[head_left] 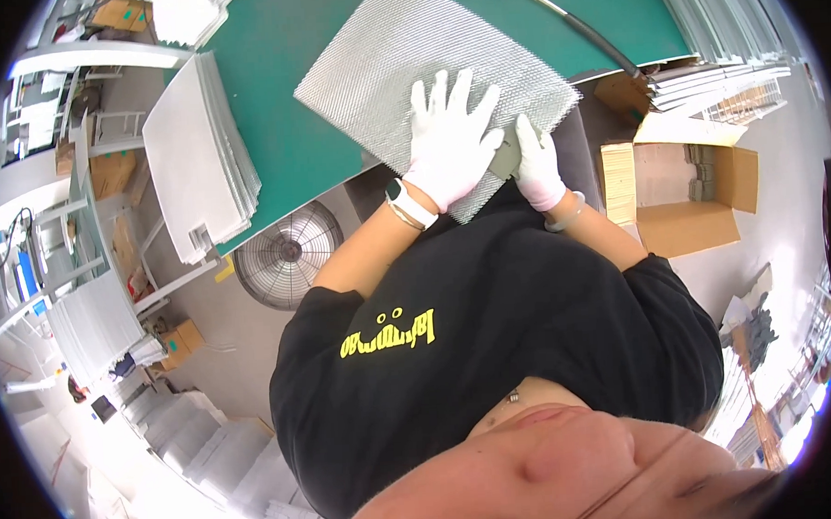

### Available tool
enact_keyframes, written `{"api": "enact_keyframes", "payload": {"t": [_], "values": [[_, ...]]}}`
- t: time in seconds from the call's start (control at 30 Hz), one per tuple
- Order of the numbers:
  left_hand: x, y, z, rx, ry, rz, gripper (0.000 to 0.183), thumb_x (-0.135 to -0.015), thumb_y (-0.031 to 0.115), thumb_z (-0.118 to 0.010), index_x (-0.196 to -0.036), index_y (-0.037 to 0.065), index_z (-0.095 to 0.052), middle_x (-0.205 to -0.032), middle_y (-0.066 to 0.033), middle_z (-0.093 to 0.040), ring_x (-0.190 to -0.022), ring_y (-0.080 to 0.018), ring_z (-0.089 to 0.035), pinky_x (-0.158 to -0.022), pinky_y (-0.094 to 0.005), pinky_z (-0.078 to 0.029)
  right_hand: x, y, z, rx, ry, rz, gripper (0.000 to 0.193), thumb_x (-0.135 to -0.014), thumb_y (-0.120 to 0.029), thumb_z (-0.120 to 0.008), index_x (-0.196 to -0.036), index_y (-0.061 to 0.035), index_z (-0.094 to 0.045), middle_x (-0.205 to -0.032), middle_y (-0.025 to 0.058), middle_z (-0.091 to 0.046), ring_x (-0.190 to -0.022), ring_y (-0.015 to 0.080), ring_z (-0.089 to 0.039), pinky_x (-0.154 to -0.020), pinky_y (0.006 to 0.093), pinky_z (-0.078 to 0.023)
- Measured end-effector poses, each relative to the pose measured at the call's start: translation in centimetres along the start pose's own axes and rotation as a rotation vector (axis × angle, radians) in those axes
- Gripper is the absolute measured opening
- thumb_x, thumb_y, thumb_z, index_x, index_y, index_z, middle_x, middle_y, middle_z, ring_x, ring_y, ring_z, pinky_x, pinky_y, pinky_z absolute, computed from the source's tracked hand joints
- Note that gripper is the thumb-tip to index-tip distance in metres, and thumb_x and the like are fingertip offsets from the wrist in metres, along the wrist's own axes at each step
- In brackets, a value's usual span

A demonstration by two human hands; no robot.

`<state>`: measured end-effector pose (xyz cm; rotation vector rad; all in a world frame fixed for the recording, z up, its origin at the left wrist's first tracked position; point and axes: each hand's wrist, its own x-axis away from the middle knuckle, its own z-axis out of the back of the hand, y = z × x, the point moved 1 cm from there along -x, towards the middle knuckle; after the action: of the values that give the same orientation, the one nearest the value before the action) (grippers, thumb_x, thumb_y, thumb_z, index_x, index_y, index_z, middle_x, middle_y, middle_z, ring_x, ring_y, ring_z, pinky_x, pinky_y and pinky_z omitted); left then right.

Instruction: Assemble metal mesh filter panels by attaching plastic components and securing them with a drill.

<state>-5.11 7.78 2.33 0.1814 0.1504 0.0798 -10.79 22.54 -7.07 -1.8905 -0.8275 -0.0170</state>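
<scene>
A silver sheet of expanded metal mesh point(370, 71) lies at a slant over the table's near edge, one corner close to my black shirt. My left hand point(452, 137), in a white glove, rests flat on the mesh with its fingers spread. Just right of it, my white-gloved right hand point(538, 166) is closed round a small grey-green block point(506, 155) at the mesh's lower right side. The tip of my left thumb is beside that block. The fingers under the block are hidden.
The green table point(274, 89) holds a stack of white panels point(197, 148) at left and a black-handled tool point(591, 38) at far right. A fan point(290, 251) stands below the table's edge. At right, an open cardboard box point(688, 224) contains grey blocks.
</scene>
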Motion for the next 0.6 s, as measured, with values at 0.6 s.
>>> {"api": "enact_keyframes", "payload": {"t": [0.6], "values": [[-0.7, 0.4, 3.3, 0.354, 0.188, -0.462, 0.041, -0.073, 0.013, -0.068, -0.113, 0.004, -0.061, -0.12, -0.016, -0.06, -0.116, -0.0392, -0.054, -0.102, -0.0508, -0.04, -7.4, -8.6, 38.1, 0.378, 0.862, 0.048, 0.054, -0.092, -0.039, -0.066, -0.128, 0.0003, -0.059, -0.114, 0.0127, -0.066, -0.097, 0.0203, -0.062, -0.08, 0.0309, -0.051]]}}
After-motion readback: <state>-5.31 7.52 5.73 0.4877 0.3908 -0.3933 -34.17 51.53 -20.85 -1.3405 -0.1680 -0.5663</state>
